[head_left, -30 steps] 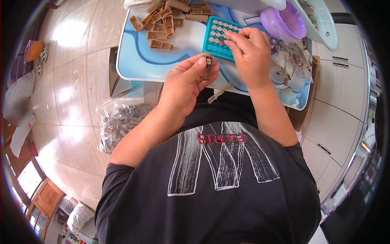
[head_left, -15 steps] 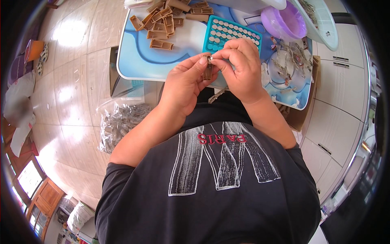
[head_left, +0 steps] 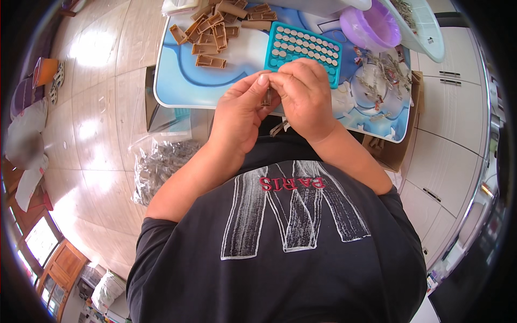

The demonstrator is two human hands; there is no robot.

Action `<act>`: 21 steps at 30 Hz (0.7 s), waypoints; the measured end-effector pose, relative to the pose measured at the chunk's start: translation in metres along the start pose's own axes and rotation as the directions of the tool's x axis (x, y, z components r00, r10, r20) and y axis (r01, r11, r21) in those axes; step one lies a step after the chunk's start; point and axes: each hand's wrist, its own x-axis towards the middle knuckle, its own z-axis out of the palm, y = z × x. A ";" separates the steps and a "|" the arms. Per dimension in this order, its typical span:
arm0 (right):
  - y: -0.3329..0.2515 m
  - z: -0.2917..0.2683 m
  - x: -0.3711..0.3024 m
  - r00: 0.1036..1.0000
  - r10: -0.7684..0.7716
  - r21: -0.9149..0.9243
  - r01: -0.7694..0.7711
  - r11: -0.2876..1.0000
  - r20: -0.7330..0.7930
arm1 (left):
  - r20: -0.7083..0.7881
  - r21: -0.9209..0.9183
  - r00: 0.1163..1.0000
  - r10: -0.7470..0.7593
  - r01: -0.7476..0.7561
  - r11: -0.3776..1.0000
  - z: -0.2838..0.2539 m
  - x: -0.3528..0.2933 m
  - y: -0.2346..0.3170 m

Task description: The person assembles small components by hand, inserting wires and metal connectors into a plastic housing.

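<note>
I'd brace the brown casing (head_left: 266, 98) pinched in my left hand (head_left: 237, 110), working gently with my right hand (head_left: 306, 99), whose grip I can't tell.

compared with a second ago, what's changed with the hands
The right hand moved from the teal tray leftward and nearer the body, to the brown case; whether it grips anything is hidden. The left hand kept holding that case; the brown pile stayed.
</note>
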 end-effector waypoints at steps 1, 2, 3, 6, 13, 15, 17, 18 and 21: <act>0.001 0.000 0.000 1.000 -0.020 0.032 0.019 0.999 0.009 | -0.029 0.010 0.999 0.017 -0.016 1.000 0.000 0.000 0.002; 0.002 -0.001 0.002 1.000 -0.021 0.031 0.021 0.999 0.008 | -0.059 0.021 0.998 0.034 -0.033 0.999 0.000 -0.001 0.004; 0.003 -0.006 0.007 0.998 0.038 0.124 -0.043 0.991 0.042 | -0.059 0.020 0.998 0.036 -0.034 0.999 0.000 -0.003 0.006; 0.015 -0.008 0.024 0.996 0.073 0.167 -0.080 0.983 0.044 | -0.042 0.050 0.998 0.037 -0.035 0.998 -0.001 -0.006 0.010; 0.035 0.012 0.077 0.964 0.150 -0.147 -0.119 0.982 0.221 | 0.023 0.023 0.999 0.034 -0.034 0.999 -0.009 -0.008 0.009; 0.034 0.019 0.089 0.945 0.190 -0.177 -0.146 0.973 0.268 | 0.007 0.039 0.999 0.031 -0.031 0.999 -0.005 -0.009 0.009; 0.036 0.029 0.096 0.945 0.172 -0.162 -0.130 0.978 0.278 | -0.002 0.028 0.999 0.036 -0.036 0.999 -0.003 -0.009 0.009; 0.035 0.034 0.098 0.945 0.170 -0.159 -0.129 0.979 0.279 | -0.004 0.027 0.999 0.038 -0.038 0.999 -0.003 -0.009 0.010; 0.026 0.048 0.103 0.970 0.098 -0.084 -0.082 0.993 0.222 | -0.018 0.014 0.999 0.030 -0.030 0.999 -0.005 -0.010 0.011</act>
